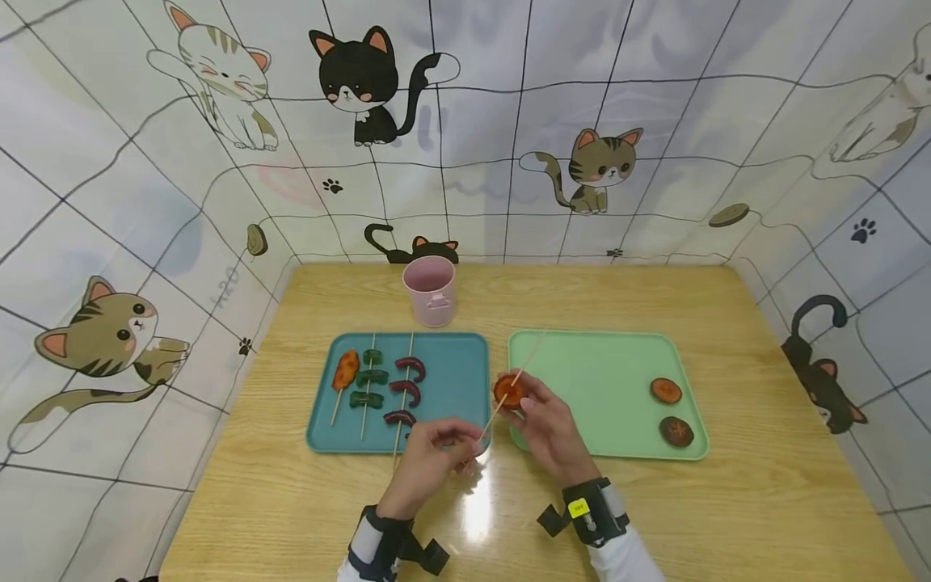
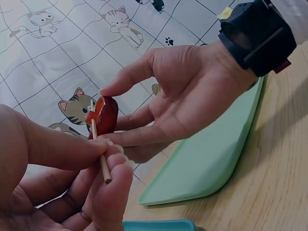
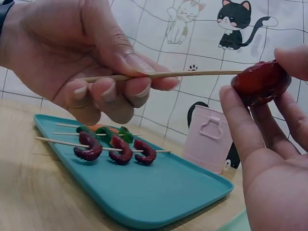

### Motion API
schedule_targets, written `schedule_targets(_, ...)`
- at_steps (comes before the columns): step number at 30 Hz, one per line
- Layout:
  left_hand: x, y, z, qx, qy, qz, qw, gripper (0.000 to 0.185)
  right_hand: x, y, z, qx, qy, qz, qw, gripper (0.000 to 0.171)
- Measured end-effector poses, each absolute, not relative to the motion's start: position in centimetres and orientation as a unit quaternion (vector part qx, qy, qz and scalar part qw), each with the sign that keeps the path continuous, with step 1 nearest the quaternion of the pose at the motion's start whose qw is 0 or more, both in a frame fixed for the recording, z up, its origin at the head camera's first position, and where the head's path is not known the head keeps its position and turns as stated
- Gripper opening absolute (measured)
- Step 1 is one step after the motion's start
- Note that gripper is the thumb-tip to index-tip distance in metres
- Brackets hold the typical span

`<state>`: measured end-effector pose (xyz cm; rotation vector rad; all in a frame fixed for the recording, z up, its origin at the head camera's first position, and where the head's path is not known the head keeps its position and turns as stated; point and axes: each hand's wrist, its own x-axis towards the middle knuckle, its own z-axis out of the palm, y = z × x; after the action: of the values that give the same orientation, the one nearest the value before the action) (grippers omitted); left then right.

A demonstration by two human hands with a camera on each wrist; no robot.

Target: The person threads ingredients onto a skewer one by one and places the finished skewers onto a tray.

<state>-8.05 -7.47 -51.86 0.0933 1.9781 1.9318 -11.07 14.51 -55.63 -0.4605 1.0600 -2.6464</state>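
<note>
My left hand [image 1: 436, 461] pinches a thin wooden skewer [image 3: 192, 73] between thumb and fingers. The skewer runs into a reddish-brown mushroom cap [image 3: 262, 85], and its far end shows beyond the cap in the head view. Thumb and fingertips of my right hand [image 1: 553, 428] grip that cap by its edge, over the gap between two trays. Two more mushroom caps lie at the right end of the green tray [image 1: 582, 396]: one underside up [image 1: 665, 390], the other with a star-cut top [image 1: 676, 432].
On the blue tray [image 1: 454, 380] at left lie a skewer of dark red curled pieces [image 1: 406, 394], one of green pieces [image 1: 372, 377] and an orange-brown piece [image 1: 346, 369] on a stick. A pink bucket [image 1: 434, 303] stands behind. Cat-patterned sheets enclose the wooden table [image 1: 742, 364].
</note>
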Motion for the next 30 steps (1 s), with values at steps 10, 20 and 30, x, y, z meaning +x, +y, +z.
schedule_targets(10, -8.0, -7.4, -52.1, 0.021, 0.69, 0.701, 0.18, 0.017, -10.1, 13.9, -56.1, -0.151, 0.376, -0.905, 0.13, 0.043)
schedule_targets(20, -7.8, -7.9, -52.6, 0.027, 0.674, 0.712, 0.193, 0.018, -9.6, 13.4, -57.0, -0.171, 0.323, -0.921, 0.136, 0.045)
schedule_targets(30, -7.8, -8.1, -52.6, 0.023, 0.677, 0.709, 0.198, 0.02, -9.5, 13.3, -57.4, -0.19, 0.345, -0.908, 0.144, 0.046)
